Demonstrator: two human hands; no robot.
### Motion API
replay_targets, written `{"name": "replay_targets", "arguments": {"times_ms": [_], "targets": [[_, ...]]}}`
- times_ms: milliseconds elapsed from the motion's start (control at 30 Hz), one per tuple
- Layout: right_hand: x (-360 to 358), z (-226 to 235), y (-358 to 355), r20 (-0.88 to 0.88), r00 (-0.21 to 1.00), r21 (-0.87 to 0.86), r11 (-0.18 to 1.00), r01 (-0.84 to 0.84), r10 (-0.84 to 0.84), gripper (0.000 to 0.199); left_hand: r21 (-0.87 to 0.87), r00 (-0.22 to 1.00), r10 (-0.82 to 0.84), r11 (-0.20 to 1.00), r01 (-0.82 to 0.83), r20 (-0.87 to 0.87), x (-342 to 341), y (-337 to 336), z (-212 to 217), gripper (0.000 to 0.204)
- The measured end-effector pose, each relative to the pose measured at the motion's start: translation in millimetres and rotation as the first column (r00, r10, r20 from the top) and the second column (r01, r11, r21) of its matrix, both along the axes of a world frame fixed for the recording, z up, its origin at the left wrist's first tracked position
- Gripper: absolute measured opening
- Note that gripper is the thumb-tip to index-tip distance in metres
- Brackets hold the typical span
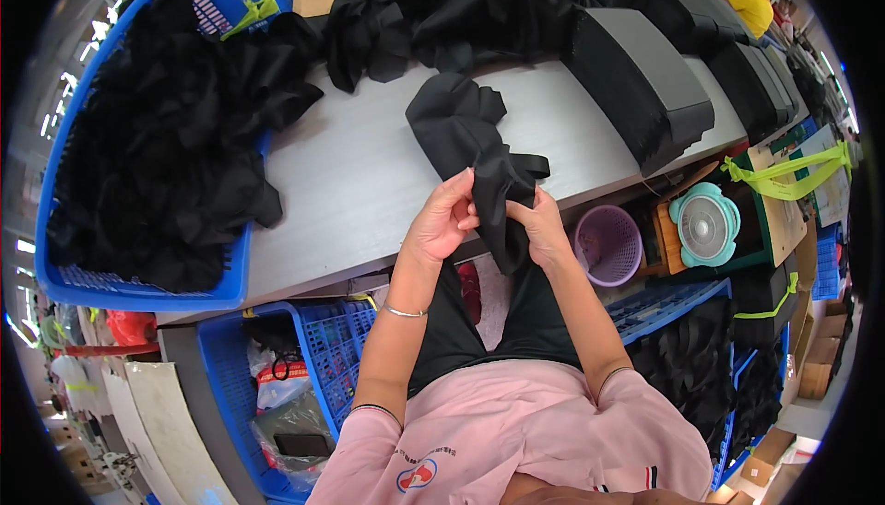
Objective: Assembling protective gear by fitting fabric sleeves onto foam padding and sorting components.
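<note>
A soft black fabric piece (458,123) with a narrow strap loop (532,165) hangs over the table's front edge, its far end lying on the tabletop. My left hand (444,217) pinches its left edge between thumb and fingers. On the other side, my right hand (542,227) is closed on the same piece, thumb on top, just below the loop. The cloth between my hands is folded, and its lower end dangles above my lap. Some of my right fingers are hidden behind it.
A blue basket (238,270) heaped with black fabric pieces (157,164) stands at the left. More black pieces (442,7) lie along the far side of the grey table (341,159), with a neat black stack (636,81) at the right. Below are a purple bin (608,245) and a teal-rimmed fan (706,225).
</note>
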State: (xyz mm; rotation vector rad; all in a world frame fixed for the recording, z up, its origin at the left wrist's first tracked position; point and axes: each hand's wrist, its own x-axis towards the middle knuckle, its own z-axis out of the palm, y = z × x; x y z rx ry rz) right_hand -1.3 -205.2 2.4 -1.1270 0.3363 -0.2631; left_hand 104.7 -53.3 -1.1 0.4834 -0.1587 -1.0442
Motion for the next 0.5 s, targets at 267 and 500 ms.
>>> {"name": "replay_targets", "arguments": {"times_ms": [267,500], "targets": [[-11,-22,-36,0.166,0.967,0.592,0.765,-0.255,0.194,0.03,0.075,0.988,0.151,0.985,-0.153,0.033,-1,4,10,0.022],[2,19,5,0.12,0.973,-0.616,0.753,0.23,-0.199,0.016,0.221,0.633,0.432,0.686,-0.693,0.643,-8,-2,13,0.017]]}}
